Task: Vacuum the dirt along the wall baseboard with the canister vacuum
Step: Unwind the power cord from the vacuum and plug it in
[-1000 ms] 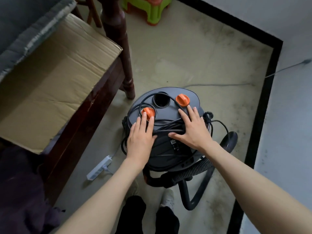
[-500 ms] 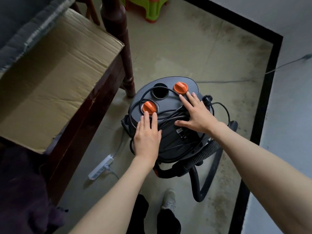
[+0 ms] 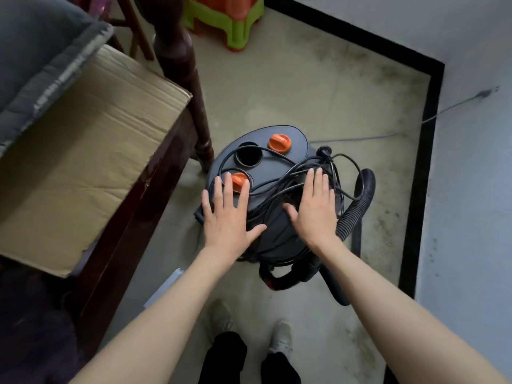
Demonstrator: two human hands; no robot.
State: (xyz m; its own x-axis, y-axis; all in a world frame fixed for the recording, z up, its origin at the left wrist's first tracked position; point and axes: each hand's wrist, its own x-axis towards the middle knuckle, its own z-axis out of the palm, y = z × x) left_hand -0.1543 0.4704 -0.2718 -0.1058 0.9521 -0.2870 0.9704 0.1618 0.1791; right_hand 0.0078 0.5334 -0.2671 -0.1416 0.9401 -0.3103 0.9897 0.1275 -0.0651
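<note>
The dark grey canister vacuum [image 3: 279,167] stands on the floor in front of me, with two orange knobs [image 3: 279,143] and a round port on its lid. Its black power cord [image 3: 291,178] lies in loose loops over the top. A ribbed black hose [image 3: 357,209] curves round its right side. My left hand [image 3: 228,214] lies flat on the lid's left part, fingers straight beside the nearer orange knob. My right hand [image 3: 315,209] rests flat on the cord loops, fingers straight. The black baseboard [image 3: 421,173] runs along the right wall, with dark dirt specks [image 3: 388,223] on the floor beside it.
A dark wooden bed frame [image 3: 133,217] with cardboard [image 3: 83,162] and a grey mattress stands at left, its post [image 3: 182,67] near the vacuum. A green and orange stool [image 3: 224,20] sits at the back. A white power strip [image 3: 163,286] lies by my left arm. My feet [image 3: 249,322] are below.
The vacuum has shifted away from me toward the back. My right hand turned from angled across the lid to pointing straight ahead on the cord; my left hand spread flat.
</note>
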